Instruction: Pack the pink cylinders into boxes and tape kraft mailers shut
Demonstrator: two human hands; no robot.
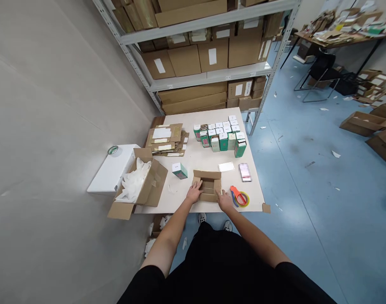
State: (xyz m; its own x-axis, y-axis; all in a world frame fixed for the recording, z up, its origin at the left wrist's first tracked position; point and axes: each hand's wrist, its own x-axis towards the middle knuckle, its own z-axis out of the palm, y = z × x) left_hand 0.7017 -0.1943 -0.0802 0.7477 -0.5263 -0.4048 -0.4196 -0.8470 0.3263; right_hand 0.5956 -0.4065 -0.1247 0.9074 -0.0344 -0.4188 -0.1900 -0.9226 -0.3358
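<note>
A small cardboard box (207, 185) stands open at the near edge of a white-topped table (193, 160), low in the middle of the frame, with its flaps raised. The left hand (193, 193) and the right hand (225, 201) are held apart, one at each side of the box, with the fingers against its walls; whether it is firmly clamped cannot be told. Just beside the right hand, an orange-handled tape dispenser (239, 197) is laid near the table's edge. A green-and-white carton (179, 170) is set to the left of the box, and many more green-and-white cartons (219, 137) are packed closely at the upper right of the tabletop. An open shipping carton (142, 190) filled with white packing paper (134, 181) is placed at the lower left, overhanging the table's edge.

The box could be pushed off the table if slid toward the body, since little surface lies behind it. Its flaps could be crumpled by uneven pressure. The dispenser could be knocked down by the right wrist, and the overhanging carton could be tipped if leaned on.
</note>
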